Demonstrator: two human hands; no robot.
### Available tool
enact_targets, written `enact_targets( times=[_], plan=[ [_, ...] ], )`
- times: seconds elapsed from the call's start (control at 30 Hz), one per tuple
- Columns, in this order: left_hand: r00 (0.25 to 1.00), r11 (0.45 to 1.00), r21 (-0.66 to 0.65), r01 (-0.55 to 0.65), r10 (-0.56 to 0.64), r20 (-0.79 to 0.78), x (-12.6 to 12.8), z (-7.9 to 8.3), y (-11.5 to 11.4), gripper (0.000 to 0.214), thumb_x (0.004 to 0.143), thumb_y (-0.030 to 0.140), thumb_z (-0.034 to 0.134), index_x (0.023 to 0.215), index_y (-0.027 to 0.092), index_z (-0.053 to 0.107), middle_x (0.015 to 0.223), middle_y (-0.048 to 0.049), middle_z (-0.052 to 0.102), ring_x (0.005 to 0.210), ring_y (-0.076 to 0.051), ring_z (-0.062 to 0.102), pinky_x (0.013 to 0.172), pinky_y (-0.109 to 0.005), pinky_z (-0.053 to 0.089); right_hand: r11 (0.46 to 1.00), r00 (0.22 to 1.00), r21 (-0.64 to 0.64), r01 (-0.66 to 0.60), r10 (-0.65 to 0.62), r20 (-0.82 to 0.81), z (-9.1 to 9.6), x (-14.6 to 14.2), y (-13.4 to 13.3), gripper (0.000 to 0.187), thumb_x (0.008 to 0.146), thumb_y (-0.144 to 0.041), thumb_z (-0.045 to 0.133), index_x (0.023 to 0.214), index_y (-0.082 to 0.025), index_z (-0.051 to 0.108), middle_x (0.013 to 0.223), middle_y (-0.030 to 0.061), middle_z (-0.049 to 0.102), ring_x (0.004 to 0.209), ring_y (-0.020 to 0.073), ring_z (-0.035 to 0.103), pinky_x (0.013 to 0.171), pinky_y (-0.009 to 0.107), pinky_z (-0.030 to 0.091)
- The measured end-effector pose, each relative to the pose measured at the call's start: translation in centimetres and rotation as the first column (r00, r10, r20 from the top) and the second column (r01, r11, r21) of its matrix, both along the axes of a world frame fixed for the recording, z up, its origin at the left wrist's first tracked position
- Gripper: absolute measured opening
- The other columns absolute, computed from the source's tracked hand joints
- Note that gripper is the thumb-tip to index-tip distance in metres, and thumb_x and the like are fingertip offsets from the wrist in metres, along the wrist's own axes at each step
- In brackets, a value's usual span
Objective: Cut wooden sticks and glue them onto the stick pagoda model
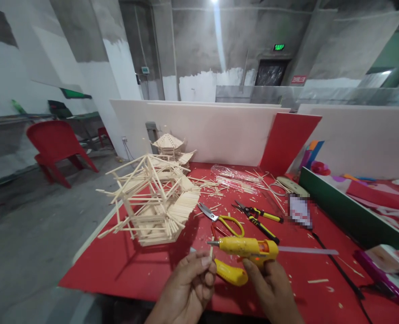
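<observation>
Your hands are both occupied: the left hand pinches a short wooden stick upright between thumb and fingers, and the right hand is wrapped around the handle of a yellow glue gun, a clear glue stick jutting from its back. The gun's nozzle is level with the top of your wooden stick; whether they touch you cannot tell from here. Just below the glue gun, between your hands, a yellow-handled tool lies on the red surface. To the gun's right, near the edge, sits a purple object, partly cut off. Just beyond the gun are yellow-handled scissors and, to their right, black-and-yellow pliers. The wooden frame model stands left of the gun and a little farther off, its roof made of open slanting sticks. A green-sided box is to the gun's far right. Farther beyond the gun come scattered sticks and a clear plastic pack; beyond and left of it rises a second wooden model, partly hidden behind the first. White boards stand behind everything on the surface.
</observation>
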State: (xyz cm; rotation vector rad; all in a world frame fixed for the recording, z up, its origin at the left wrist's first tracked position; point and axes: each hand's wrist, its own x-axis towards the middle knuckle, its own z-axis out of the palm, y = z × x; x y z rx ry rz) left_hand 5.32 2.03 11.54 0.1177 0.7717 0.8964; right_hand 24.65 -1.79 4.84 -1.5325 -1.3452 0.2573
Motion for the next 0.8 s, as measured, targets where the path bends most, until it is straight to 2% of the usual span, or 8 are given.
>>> enact_targets(
  times=[0.1, 0.33, 0.47, 0.53, 0.67, 0.8],
  plan=[
    [1.000, 1.000, 0.029, -0.001, 0.001, -0.004, -0.4, -0.2, -0.3, 0.029, 0.050, 0.007, 0.091, 0.072, 0.009, 0.073, 0.056, -0.0037, 0.069, 0.042, -0.006, 0.057, 0.041, -0.012, 0.043, 1.000, 1.000, -0.014, 0.009, -0.009, 0.005, 0.0, -0.3, 0.3, 0.046, 0.085, -0.060, 0.058, 0.067, -0.018, 0.067, 0.053, 0.0044, 0.061, 0.043, 0.0148, 0.055, 0.038, 0.022, 0.043],
    [1.000, 0.999, 0.040, 0.013, -0.014, 0.025, -1.1, -0.1, -0.8, 0.029, 0.053, 0.011, 0.092, 0.075, 0.011, 0.074, 0.058, -0.0041, 0.070, 0.044, -0.006, 0.059, 0.044, -0.012, 0.045, 0.997, 0.998, -0.056, -0.055, 0.054, -0.032, 0.6, -1.0, 0.8, 0.045, 0.087, -0.058, 0.057, 0.072, -0.017, 0.068, 0.052, 0.0036, 0.062, 0.042, 0.0147, 0.054, 0.038, 0.022, 0.041],
    [0.999, 0.999, 0.047, 0.007, -0.009, 0.048, -1.4, 0.0, -0.7, 0.027, 0.057, 0.010, 0.090, 0.078, 0.010, 0.073, 0.061, -0.0039, 0.071, 0.046, -0.006, 0.059, 0.046, -0.013, 0.046, 0.991, 0.993, -0.083, 0.105, -0.109, -0.047, 0.3, -0.5, 0.7, 0.051, 0.083, -0.064, 0.058, 0.063, -0.016, 0.065, 0.049, 0.0038, 0.060, 0.038, 0.0144, 0.051, 0.035, 0.024, 0.038],
    [0.999, 1.000, 0.017, -0.014, 0.013, 0.051, -1.4, -0.2, -0.5, 0.027, 0.058, 0.008, 0.089, 0.079, 0.010, 0.073, 0.064, -0.0045, 0.071, 0.048, -0.007, 0.061, 0.048, -0.014, 0.048, 0.987, 0.989, -0.088, 0.131, -0.136, -0.053, 0.4, -0.2, 0.6, 0.054, 0.083, -0.065, 0.058, 0.061, -0.016, 0.066, 0.046, 0.0037, 0.059, 0.036, 0.0144, 0.051, 0.034, 0.024, 0.038],
    [0.998, 0.999, -0.030, -0.042, 0.043, 0.043, -1.2, -0.3, -0.2, 0.028, 0.057, 0.008, 0.089, 0.080, 0.010, 0.072, 0.064, -0.0041, 0.070, 0.047, -0.006, 0.059, 0.044, -0.013, 0.045, 0.998, 0.998, -0.031, -0.054, 0.054, -0.012, 1.1, -0.8, 0.6, 0.047, 0.086, -0.059, 0.057, 0.076, -0.016, 0.073, 0.058, 0.0065, 0.068, 0.048, 0.0184, 0.063, 0.043, 0.023, 0.047],
    [0.999, 0.999, -0.003, -0.041, 0.042, 0.031, -1.2, 0.1, -0.2, 0.033, 0.050, 0.011, 0.092, 0.076, 0.009, 0.072, 0.059, -0.0025, 0.067, 0.044, -0.005, 0.055, 0.039, -0.012, 0.039, 0.997, 0.996, -0.015, -0.082, 0.082, -0.020, 1.2, -1.8, 0.9, 0.044, 0.087, -0.057, 0.056, 0.075, -0.017, 0.071, 0.059, 0.0068, 0.069, 0.048, 0.0183, 0.063, 0.042, 0.022, 0.047]
  ],
)
